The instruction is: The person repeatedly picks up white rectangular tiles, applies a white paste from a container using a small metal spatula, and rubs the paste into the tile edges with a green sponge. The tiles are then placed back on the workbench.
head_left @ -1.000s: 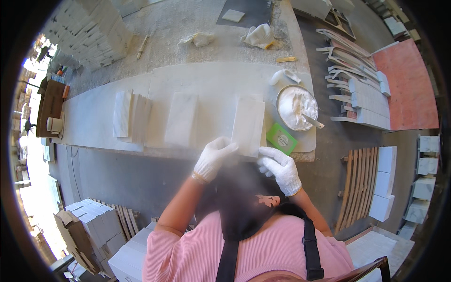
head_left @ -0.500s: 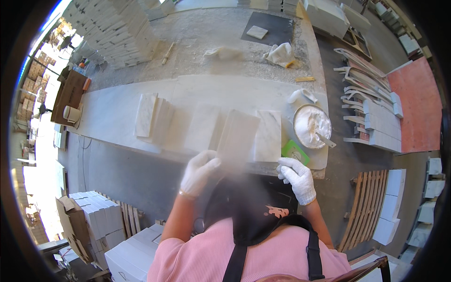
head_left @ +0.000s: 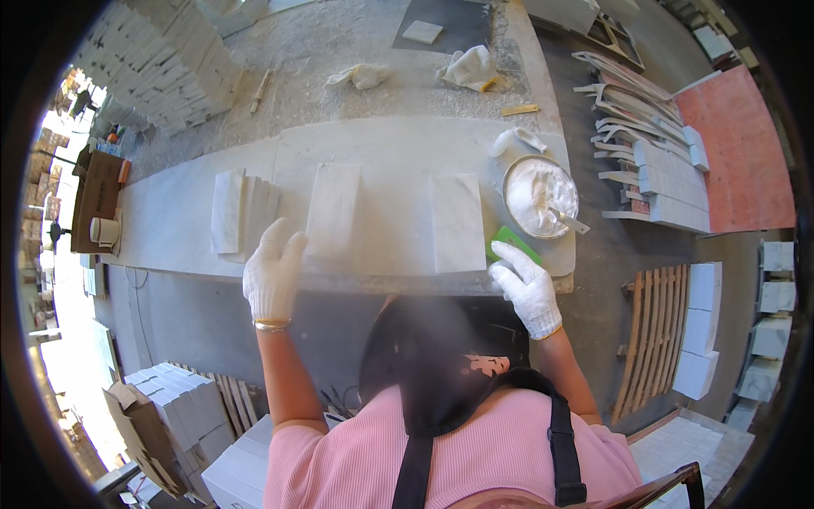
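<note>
My left hand (head_left: 273,273), in a white knit glove, is open with thumb and fingers apart, just in front of the leaning white tiles (head_left: 226,212) at the left of the table. Nothing is in it. To its right lies a stack of pale tiles (head_left: 333,209). A single grey-veined white tile (head_left: 457,222) lies further right. My right hand (head_left: 527,293), also gloved, reaches over the table's front edge, fingers parted, at a green flat piece (head_left: 515,244) that it partly covers. Behind that stands a round bowl of white paste (head_left: 540,197) with a scraper (head_left: 569,220) in it.
Crumpled gloves (head_left: 471,69) and a small wooden strip (head_left: 520,109) lie on the dusty far table. Tall tile stacks (head_left: 161,64) rise at the back left. A cardboard box (head_left: 96,199) stands at the left end. Wooden pallets (head_left: 653,339) are on the floor.
My left hand has moved left, away from a blurred tile that stood by it; that spot is now bare and the middle stack shows sharply. My right hand's fingers have stretched out. The view has shifted.
</note>
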Motion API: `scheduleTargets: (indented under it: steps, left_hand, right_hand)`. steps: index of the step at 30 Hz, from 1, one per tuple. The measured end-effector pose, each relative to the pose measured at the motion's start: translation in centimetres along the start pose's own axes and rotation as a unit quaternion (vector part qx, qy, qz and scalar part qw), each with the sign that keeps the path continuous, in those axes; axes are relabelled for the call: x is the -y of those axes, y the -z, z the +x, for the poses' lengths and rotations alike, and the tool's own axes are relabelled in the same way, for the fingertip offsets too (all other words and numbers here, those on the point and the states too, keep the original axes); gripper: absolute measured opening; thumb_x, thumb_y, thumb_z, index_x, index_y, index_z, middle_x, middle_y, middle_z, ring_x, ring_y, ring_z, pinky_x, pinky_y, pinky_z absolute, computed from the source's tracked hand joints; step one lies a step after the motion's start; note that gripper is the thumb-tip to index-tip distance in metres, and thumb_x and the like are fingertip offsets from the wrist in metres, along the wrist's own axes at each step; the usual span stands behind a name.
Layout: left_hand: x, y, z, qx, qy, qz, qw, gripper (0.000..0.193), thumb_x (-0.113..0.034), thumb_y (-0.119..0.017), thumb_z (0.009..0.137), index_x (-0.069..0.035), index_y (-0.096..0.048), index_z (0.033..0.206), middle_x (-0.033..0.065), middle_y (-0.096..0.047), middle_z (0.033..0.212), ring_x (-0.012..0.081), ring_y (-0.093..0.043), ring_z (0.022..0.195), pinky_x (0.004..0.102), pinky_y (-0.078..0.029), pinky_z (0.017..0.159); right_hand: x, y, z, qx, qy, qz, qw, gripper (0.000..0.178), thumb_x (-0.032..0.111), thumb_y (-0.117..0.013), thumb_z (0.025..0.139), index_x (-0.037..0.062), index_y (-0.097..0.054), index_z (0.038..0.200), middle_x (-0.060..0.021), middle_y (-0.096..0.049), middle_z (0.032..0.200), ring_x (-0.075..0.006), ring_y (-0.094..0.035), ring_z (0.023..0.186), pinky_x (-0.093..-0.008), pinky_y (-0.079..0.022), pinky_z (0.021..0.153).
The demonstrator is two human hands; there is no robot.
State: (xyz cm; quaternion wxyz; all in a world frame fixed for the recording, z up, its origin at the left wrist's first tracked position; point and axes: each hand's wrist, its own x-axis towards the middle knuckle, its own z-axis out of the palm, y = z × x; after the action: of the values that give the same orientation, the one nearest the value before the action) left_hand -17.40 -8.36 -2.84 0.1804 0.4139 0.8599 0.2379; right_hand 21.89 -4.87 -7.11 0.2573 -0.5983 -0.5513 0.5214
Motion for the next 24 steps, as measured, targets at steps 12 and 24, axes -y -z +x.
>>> scheduleTargets:
  steps: [12,24]
  left_hand:
    - [-10.4,-12.7,-5.0,0.136,-0.562,0.013,0.816,0.06,-0.033,-0.079,0.085,-0.011,-0.063,0.138,0.0094,-0.057,0.15,0.0351,-0.045,0.146,0.0633,-0.04,0.114]
    - [-9.9,-15.0,-2.2,0.113,-0.564,0.054,0.816,0.064,-0.039,-0.073,0.089,-0.011,-0.06,0.146,0.0105,-0.052,0.157,0.04,-0.041,0.15,0.0649,-0.035,0.117]
  right_hand:
    - [-0.3,0.2,-0.6,-0.002,0.059,-0.12,0.991,0.048,0.017,-0.067,0.101,0.0049,-0.061,0.148,-0.0139,-0.07,0.128,-0.0194,-0.068,0.108,-0.0312,-0.051,0.094]
    - [-0.5,-0.3,-1.3,-0.001,0.03,-0.064,0.998,0.05,0.012,-0.066,0.101,0.0044,-0.059,0.15,-0.0024,-0.075,0.096,-0.0066,-0.064,0.078,-0.0246,-0.054,0.069]
